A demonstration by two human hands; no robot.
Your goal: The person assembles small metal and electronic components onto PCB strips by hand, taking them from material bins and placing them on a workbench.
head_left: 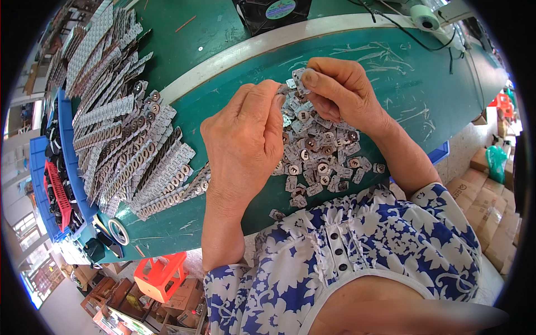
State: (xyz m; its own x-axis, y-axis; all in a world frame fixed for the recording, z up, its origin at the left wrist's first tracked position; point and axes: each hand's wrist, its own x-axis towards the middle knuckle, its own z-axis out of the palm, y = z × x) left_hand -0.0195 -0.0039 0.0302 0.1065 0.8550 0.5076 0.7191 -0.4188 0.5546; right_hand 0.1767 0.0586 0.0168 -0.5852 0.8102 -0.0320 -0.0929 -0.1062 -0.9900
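My left hand (248, 128) is closed, thumb and fingers pinched together over the pile; a small edge shows at its fingertips, too covered to make out. In my right hand (345, 92), just beside it, a small grey metal plate (300, 81) is pinched between thumb and fingers. The two hands' fingertips are close together. Beneath them spreads a loose heap of small metal plates (324, 167), many with a round disc in the middle. To the left lie many long strips of joined plates (120, 159), piled over each other and fanned out.
The green tabletop (413, 84) is crossed by a pale raised strip (240, 53). A black fan-like box (273, 14) stands at the far side; a thread spool (424, 18) and cables are at far right. Blue crates (75, 162), a tape roll (118, 231) and a red stool (162, 276) lie left.
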